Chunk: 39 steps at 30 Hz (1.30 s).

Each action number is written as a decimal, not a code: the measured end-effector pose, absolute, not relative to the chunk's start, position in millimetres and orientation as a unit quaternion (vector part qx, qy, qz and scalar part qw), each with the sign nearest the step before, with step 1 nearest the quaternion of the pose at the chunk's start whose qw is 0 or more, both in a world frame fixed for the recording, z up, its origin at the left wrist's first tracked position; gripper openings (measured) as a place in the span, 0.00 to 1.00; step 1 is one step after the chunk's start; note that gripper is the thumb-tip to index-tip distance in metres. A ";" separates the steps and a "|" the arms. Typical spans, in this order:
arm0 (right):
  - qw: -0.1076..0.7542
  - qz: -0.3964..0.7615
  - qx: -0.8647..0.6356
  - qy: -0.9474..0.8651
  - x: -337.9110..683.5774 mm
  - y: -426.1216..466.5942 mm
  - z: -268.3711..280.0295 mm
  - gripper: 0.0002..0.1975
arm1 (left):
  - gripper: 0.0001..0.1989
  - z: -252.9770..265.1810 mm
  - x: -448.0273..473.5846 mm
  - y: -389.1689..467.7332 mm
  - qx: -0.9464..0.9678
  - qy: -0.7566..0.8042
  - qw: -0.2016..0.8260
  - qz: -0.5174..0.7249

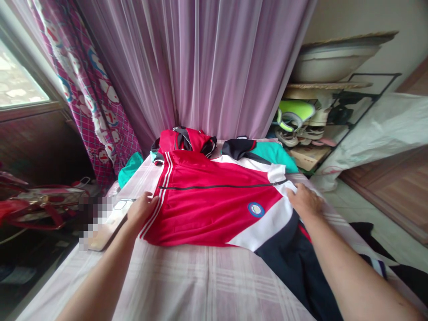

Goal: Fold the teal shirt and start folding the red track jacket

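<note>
A zipped red, white and navy track jacket [200, 209] lies spread on its side across a pale checked cloth, its collar to the right and its white-striped hem to the left. A round blue badge [256, 210] sits on its chest. At the hem, my left hand [146, 208] has its fingers closed on the fabric edge. My right hand [305, 200] grips the white shoulder beside the collar, thumb on top; some of its fingertips are hidden. One navy sleeve runs toward me under my right forearm.
Behind the jacket are a crumpled red and black garment pile [187, 141] and a green and navy garment [270, 154]. A phone [109, 227] lies by my left forearm. Purple curtains [214, 67] hang behind. A shoe rack [354, 116] stands at the right, a bicycle [40, 205] at the left.
</note>
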State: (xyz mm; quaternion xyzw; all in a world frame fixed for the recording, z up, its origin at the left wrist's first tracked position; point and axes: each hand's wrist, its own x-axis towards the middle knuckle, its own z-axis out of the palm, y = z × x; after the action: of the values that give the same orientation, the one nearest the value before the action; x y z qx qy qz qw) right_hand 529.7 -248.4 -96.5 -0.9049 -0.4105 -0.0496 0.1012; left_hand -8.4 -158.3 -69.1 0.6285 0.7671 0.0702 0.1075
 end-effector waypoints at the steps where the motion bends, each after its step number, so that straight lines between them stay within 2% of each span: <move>1: 0.119 -0.064 -0.900 -0.414 526.3 -248.4 -96.3 0.25 | 0.25 -69.2 -7.1 -157.3 0.627 0.768 0.109 0.070; 6: 0.171 -0.139 -0.834 -0.506 496.5 -251.3 -98.6 0.27 | 0.27 -68.6 4.4 -159.8 0.634 0.764 0.098 0.060; 11: 0.061 -0.080 -0.793 -0.601 467.4 -255.0 -115.6 0.24 | 0.21 -68.8 6.1 -168.9 0.648 0.756 0.056 0.075; 14: 0.034 -0.047 -0.795 -0.604 461.8 -256.2 -118.2 0.24 | 0.21 -68.2 -1.0 -171.9 0.642 0.762 0.039 0.069; 17: 0.057 -0.037 -0.799 -0.597 454.7 -259.0 -109.3 0.25 | 0.23 -68.4 -4.6 -175.4 0.639 0.766 0.033 0.065; 19: 0.112 -0.029 -0.786 -0.607 443.7 -264.9 -99.7 0.25 | 0.25 -70.0 -3.3 -180.8 0.653 0.752 0.013 0.085; 21: 0.184 0.023 -0.738 -0.649 428.2 -276.3 -89.8 0.20 | 0.23 -73.3 -0.6 -190.6 0.685 0.718 -0.022 0.121; 23: 0.219 0.139 -0.663 -0.702 411.8 -293.1 -81.8 0.12 | 0.20 -78.3 1.1 -205.5 0.734 0.659 -0.047 0.161; 25: 0.204 0.257 -0.593 -0.735 398.5 -313.0 -77.4 0.09 | 0.19 -84.4 -0.7 -223.7 0.790 0.583 -0.034 0.185; 27: 0.185 0.304 -0.547 -0.758 391.1 -332.1 -77.3 0.05 | 0.21 -90.6 -6.8 -241.5 0.843 0.506 0.026 0.178; 29: 0.183 0.276 -0.534 -0.778 388.9 -346.7 -81.1 0.03 | 0.23 -96.3 -16.4 -255.3 0.878 0.442 0.086 0.160; 31: 0.181 0.221 -0.541 -0.791 389.5 -355.4 -86.8 0.08 | 0.22 -101.2 -26.8 -262.8 0.897 0.401 0.105 0.152; 35: 0.168 0.148 -0.572 -0.789 391.4 -359.7 -92.4 0.10 | 0.23 -108.4 -41.4 -263.9 0.917 0.366 0.061 0.149; 39: 0.133 0.153 -0.575 -0.793 395.9 -362.9 -81.9 0.14 | 0.18 -109.5 -47.2 -263.9 0.928 0.353 0.010 0.122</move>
State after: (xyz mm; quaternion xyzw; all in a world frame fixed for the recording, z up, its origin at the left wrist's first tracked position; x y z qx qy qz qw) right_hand 395.9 -362.9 -81.9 -0.5750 -0.7927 0.1526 0.1333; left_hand -47.2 -263.9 -109.5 0.9276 0.3531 0.1217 0.0102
